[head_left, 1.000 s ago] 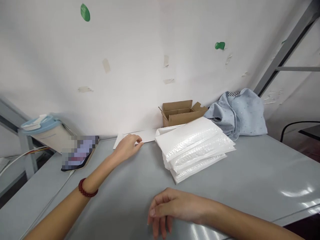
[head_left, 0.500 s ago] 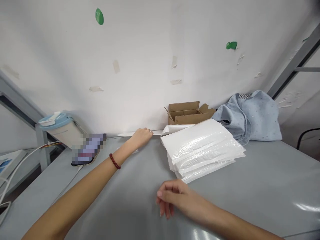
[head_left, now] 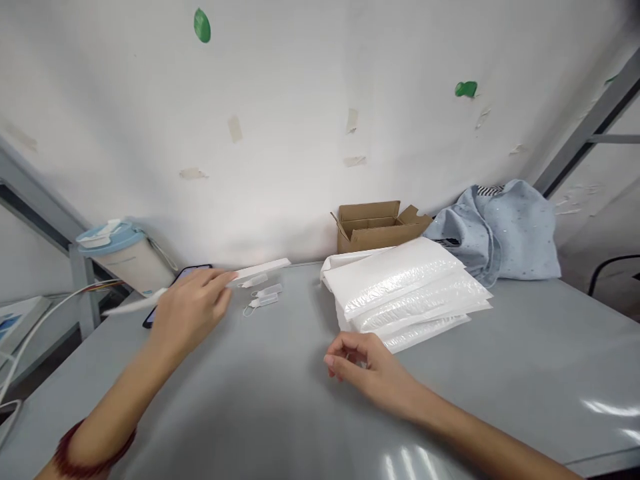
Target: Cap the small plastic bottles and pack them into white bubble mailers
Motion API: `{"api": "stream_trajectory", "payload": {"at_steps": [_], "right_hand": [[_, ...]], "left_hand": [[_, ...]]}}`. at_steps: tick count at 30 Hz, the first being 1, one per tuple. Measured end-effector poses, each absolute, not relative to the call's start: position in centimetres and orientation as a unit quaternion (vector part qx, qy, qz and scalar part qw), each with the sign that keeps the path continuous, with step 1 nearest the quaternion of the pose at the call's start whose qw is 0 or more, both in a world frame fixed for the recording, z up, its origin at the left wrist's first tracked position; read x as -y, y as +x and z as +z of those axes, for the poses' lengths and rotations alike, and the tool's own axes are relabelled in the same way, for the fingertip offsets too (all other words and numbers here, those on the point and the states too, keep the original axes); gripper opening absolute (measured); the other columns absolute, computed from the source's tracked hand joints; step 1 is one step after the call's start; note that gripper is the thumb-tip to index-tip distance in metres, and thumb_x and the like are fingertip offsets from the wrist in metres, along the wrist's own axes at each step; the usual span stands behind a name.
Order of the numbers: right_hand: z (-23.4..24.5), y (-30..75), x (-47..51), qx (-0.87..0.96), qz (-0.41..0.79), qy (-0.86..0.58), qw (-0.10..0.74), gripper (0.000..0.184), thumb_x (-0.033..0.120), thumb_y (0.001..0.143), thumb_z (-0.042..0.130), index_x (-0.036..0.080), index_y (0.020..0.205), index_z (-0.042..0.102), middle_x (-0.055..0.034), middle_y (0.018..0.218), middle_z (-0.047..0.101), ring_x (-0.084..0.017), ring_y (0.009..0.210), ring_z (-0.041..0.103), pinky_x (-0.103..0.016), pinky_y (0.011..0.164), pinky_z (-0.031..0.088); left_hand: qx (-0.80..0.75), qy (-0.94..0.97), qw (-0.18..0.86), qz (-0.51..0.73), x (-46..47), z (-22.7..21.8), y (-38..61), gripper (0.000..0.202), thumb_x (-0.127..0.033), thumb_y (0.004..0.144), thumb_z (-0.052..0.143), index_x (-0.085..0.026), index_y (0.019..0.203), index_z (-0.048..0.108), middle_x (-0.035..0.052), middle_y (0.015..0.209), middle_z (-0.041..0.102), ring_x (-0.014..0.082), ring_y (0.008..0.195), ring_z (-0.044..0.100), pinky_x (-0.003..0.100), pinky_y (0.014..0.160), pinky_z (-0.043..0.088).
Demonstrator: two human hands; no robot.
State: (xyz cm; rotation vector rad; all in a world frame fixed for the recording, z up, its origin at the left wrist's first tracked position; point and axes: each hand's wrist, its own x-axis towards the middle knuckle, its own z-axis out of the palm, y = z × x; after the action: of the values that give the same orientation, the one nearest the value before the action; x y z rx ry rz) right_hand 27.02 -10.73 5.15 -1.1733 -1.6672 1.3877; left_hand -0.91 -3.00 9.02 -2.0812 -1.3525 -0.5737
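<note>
My left hand (head_left: 190,308) is closed around a long, flat white strip (head_left: 263,268), whose two ends stick out on either side; motion blurs the near end. It hovers over the left of the table, partly covering a phone (head_left: 193,272). Right of it lie several small white tags with thin loops (head_left: 263,301). My right hand (head_left: 363,370) is loosely curled just in front of a stack of white bubble mailers (head_left: 405,287). Its thumb tip is close to the index finger, and I see nothing held there.
Behind the mailers stands an open cardboard box (head_left: 380,233). A light blue cloth bag (head_left: 520,233) rests at the back right. On the left is a cup with a blue lid (head_left: 125,257), near white cables (head_left: 37,333). A white wall (head_left: 290,133) closes off the table's back.
My left hand has come back from the wall and moved left with the white strip, uncovering the small tags. My right hand has shifted slightly up and right, its fingers more curled.
</note>
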Motion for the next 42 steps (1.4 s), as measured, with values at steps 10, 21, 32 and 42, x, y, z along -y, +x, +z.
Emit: {"api": "stream_trajectory", "payload": {"at_steps": [10, 21, 32, 42], "right_hand": [[5.5, 27.3, 10.1, 0.656, 0.495, -0.413, 0.393, 0.033, 0.036, 0.093, 0.04, 0.017, 0.073, 0.058, -0.0004, 0.064, 0.059, -0.011, 0.057, 0.054, -0.025, 0.056, 0.042], [5.2, 26.8, 12.7, 0.863, 0.308, -0.352, 0.191, 0.063, 0.039, 0.072, 0.072, 0.021, 0.127, 0.047, -0.0146, 0.135, 0.046, -0.028, 0.121, 0.047, -0.039, 0.092, 0.047], [2.6, 24.7, 14.4, 0.849, 0.29, -0.433, 0.085, 0.066, 0.032, 0.078, 0.064, 0.009, 0.134, 0.037, -0.0251, 0.153, 0.001, -0.038, 0.14, 0.0, -0.056, 0.106, 0.028], [2.8, 24.6, 14.4, 0.854, 0.236, -0.46, 0.065, 0.075, 0.035, 0.071, 0.067, 0.013, 0.135, 0.035, -0.0244, 0.149, 0.02, -0.045, 0.13, 0.025, -0.064, 0.099, 0.03]], "left_hand": [[0.335, -0.899, 0.085, -0.269, 8.2, 6.9, -0.4, 0.039, -0.004, 0.082, 0.043, -0.027, 0.111, 0.056, 0.0033, 0.103, 0.057, 0.0114, 0.071, 0.053, 0.023, 0.059, 0.04], [0.263, -0.937, -0.223, -0.052, 11.9, 6.9, 4.6, 0.022, -0.021, 0.082, 0.059, -0.031, 0.101, 0.064, 0.0011, 0.094, 0.062, 0.0169, 0.084, 0.058, 0.025, 0.072, 0.042], [0.636, -0.667, -0.386, -0.043, 5.4, 8.7, -3.4, 0.039, -0.053, 0.08, 0.052, -0.017, 0.077, 0.066, 0.004, 0.075, 0.068, 0.0161, 0.055, 0.06, 0.024, 0.048, 0.039], [0.479, -0.656, -0.575, -0.093, 5.4, 6.6, -0.8, 0.014, -0.029, 0.075, 0.059, -0.016, 0.072, 0.061, -0.004, 0.057, 0.051, 0.0091, 0.05, 0.044, 0.02, 0.048, 0.035]]}}
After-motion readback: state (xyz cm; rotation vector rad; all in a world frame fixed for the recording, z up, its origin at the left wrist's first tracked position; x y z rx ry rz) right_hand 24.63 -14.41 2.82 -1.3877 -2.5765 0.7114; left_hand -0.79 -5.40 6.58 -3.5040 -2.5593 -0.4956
